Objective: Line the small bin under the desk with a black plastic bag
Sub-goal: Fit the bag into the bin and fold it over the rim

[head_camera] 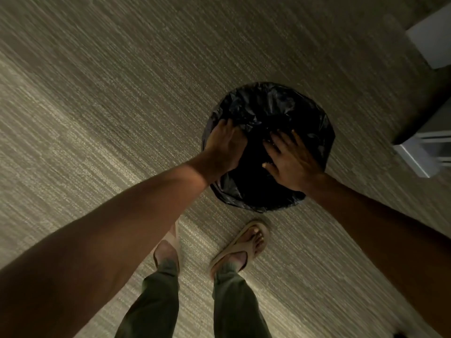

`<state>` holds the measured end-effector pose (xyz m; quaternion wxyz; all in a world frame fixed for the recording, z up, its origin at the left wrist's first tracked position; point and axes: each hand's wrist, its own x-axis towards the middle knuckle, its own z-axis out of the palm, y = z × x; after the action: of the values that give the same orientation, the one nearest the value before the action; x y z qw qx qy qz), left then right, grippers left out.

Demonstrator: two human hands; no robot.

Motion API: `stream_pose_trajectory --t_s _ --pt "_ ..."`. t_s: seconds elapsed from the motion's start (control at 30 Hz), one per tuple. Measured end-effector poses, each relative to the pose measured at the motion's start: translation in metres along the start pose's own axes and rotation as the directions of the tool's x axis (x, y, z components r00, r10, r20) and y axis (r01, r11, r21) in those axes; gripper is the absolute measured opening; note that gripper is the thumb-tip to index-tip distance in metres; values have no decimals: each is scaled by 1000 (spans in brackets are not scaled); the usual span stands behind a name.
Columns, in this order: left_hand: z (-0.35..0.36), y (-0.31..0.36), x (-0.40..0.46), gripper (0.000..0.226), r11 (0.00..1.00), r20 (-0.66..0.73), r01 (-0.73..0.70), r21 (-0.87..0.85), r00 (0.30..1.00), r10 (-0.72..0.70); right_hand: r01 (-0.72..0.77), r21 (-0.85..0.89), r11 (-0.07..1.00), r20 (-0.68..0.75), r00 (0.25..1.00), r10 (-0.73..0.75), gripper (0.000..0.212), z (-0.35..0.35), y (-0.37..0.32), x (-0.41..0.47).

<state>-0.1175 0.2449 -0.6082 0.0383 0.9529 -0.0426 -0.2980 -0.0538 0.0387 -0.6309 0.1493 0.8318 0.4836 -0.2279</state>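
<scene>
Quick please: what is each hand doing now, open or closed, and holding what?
Left hand: on the bag at the bin's left rim, fingers curled; a real grip cannot be told.
Right hand: open, fingers spread flat on the bag.

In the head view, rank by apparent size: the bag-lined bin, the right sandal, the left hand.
1. bag-lined bin, clearly largest.
2. right sandal and left hand: they look alike, and the hand is nearer the camera, so no ranking.
</scene>
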Motion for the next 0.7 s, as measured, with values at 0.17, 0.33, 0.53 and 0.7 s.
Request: stream_pose_trajectory --t_s 0.17,0.33,0.53,0.7 --pt "-12 21 5 52 919 -26 -323 226 941 337 109 72 991 39 993 -112 52 7 -22 -11" --pt "8 10 28 52 872 228 -351 341 931 285 -20 142 990 372 927 -35 58 26 -18 -14" --pt "4 -11 34 79 988 318 -36 153 948 -15 -57 146 988 687 725 -60 59 13 -18 0" --pt "-2 12 31 69 962 228 -197 189 962 153 -1 218 976 192 981 -42 44 -2 -22 -1"
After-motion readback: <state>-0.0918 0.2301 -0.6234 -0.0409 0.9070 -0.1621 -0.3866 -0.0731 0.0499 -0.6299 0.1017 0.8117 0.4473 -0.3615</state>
